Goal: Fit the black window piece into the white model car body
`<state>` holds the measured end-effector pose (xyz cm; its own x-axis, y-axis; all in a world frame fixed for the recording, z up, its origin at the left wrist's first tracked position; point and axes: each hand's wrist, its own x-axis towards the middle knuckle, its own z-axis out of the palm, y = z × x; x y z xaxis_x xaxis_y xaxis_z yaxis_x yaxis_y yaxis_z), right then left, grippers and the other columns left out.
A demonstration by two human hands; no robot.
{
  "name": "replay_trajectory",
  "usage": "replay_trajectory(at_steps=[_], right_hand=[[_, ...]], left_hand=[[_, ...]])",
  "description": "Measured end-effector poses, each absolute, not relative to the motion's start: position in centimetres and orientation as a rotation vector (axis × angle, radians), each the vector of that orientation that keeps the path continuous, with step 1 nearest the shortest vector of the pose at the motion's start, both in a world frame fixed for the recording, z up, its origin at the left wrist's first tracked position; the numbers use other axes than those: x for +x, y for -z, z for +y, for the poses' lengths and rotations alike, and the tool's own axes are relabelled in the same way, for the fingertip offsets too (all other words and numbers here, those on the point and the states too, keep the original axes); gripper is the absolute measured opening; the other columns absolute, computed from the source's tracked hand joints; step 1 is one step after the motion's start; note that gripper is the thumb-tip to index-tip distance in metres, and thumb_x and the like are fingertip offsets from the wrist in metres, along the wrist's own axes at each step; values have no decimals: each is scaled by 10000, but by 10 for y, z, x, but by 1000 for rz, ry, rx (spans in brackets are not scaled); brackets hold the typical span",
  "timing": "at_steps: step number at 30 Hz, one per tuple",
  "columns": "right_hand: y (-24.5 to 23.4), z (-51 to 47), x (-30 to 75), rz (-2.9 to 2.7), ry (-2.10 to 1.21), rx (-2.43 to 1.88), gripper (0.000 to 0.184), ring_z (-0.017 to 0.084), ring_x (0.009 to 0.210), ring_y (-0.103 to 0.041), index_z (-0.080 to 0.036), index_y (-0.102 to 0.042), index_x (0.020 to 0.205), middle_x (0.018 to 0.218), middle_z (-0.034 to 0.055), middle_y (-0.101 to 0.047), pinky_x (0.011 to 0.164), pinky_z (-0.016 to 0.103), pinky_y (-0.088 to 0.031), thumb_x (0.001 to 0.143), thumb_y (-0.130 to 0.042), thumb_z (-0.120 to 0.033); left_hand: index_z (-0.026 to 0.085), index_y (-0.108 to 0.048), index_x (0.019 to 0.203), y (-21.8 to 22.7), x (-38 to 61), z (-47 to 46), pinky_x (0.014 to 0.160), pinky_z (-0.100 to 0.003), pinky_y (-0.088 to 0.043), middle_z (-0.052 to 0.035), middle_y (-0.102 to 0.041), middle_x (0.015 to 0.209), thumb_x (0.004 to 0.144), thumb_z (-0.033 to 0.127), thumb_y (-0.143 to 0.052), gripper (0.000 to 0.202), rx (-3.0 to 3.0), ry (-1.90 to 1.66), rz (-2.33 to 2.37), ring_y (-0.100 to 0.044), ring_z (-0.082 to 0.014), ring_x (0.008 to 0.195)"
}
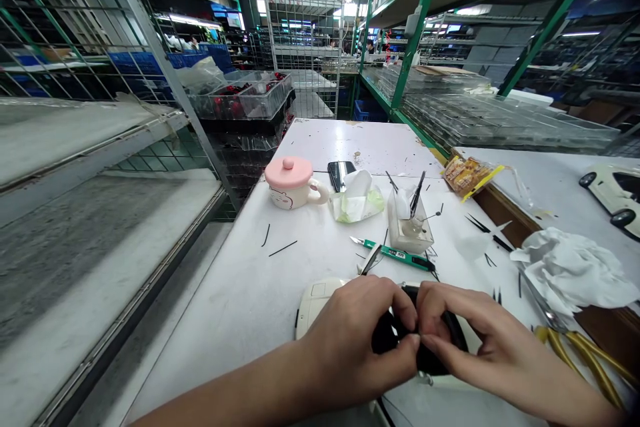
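Low in the view, a cream-white model car (316,303) with a dark cabin lies on the table, mostly covered by my hands. My left hand (363,337) is closed in a pinch above the car's cabin. Facing it, my right hand (483,330) pinches too, its fingertips meeting those of the left. Whatever sits between the fingertips is too small or hidden to make out. Just beyond the hands lies a green craft knife (400,255). Gold-handled scissors (595,363) rest by my right wrist.
A pink-lidded mug (290,180), a phone (340,173), a tissue pack (357,203) and a small tool holder (413,230) stand farther back. At right are a snack bag (470,175), tweezers (490,232), crumpled white cloth (575,267) and another model car (613,190). Racks flank the table.
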<state>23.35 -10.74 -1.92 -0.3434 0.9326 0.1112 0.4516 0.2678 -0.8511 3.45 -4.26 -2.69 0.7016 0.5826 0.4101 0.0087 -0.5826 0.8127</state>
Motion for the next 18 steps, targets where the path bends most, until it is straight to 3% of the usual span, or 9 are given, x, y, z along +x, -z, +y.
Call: replay_trajectory(at_steps=[18], right_hand=[[17,-109,236,-1974,-892,-1243,176,97,645,-497,-228,-478,781,707,-47,-517,599,198,-413,941,-540,-192]], left_hand=[[201,-456,803,26,35,-43,704,-256,-441,-20,-654,831,735,116,-616,194,2027,-883,388,-586,-136,741]])
